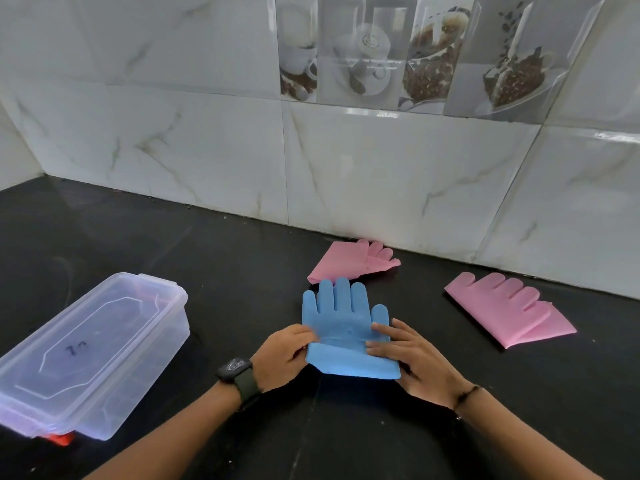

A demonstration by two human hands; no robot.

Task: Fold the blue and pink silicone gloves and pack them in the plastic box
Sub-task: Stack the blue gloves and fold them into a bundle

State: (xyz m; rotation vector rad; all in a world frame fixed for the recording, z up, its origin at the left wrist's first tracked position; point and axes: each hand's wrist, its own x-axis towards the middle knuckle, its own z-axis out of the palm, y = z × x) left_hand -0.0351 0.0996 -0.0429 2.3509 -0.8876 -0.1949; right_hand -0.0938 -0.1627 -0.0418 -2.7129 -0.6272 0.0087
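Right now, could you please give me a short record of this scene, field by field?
surface: black countertop
container: clear plastic box, lid on, at left
being handled: blue silicone glove, flat, cuff partly folded
left hand: on the glove's left edge
right hand: fingers pressing its right side
waiting: two pink silicone gloves, one by the wall, one at right
packed: none visible

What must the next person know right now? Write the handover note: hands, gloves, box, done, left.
Left hand: flat on the blue glove's left edge.
Right hand: pressing its right edge.
Blue glove: on the black counter, cuff end folded up, fingers spread.
Two pink gloves: far pink glove by the wall, right pink glove; both part-folded.
Plastic box: left, lid on.
Done: first folds.
Left: finish folding, open the box, pack all gloves.
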